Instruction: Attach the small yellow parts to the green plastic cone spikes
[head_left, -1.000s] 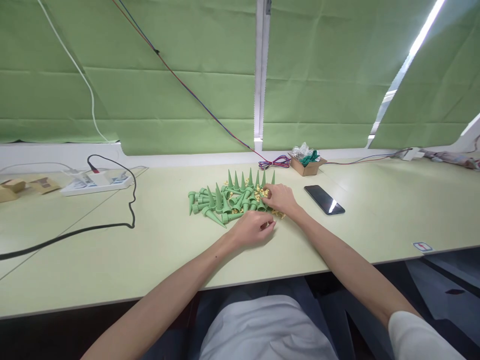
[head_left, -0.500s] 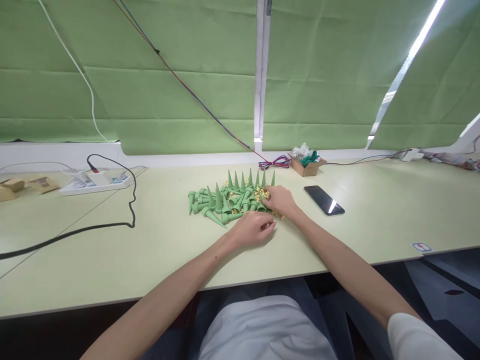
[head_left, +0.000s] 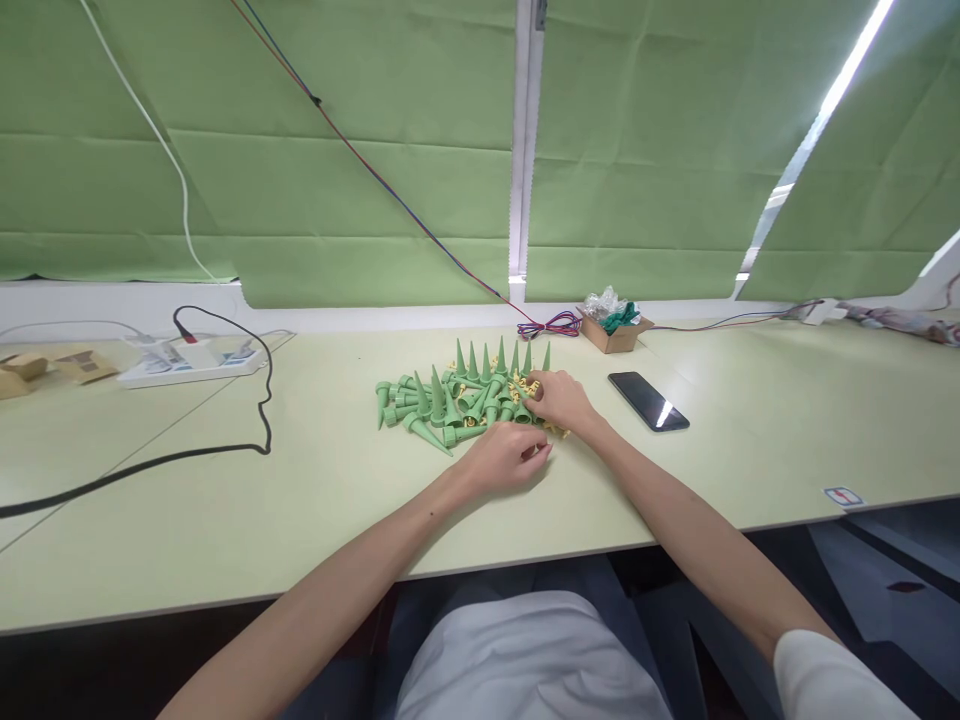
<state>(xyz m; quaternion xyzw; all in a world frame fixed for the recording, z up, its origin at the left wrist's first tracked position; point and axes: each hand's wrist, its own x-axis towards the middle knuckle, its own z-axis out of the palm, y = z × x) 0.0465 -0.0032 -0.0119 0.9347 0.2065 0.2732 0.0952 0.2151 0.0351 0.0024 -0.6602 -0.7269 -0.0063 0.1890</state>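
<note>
A heap of green plastic spikes (head_left: 437, 405) with ribbed collars lies on the table, several standing point up in a row at the back. Small yellow plastic pieces (head_left: 523, 386) are mixed in at the heap's right side. My right hand (head_left: 561, 400) is at that side, its fingers pinched together among the yellow pieces; what they hold, if anything, is too small to make out. Just in front of the heap rests my left hand (head_left: 510, 455), fingers curled and thumb against them. Whatever it may hold is hidden.
A black phone (head_left: 648, 401) lies to the right. Behind it stands a small cardboard box (head_left: 611, 335) with clear plastic and green material, beside coiled wires (head_left: 551, 324). On the left are a white power strip (head_left: 191, 368), a black cable (head_left: 187, 455) and brown cardboard pieces (head_left: 84, 366).
Both hands stay in nearly the same place and pose. The spikes and yellow pieces show no visible change; only the camera view has shifted very slightly.
</note>
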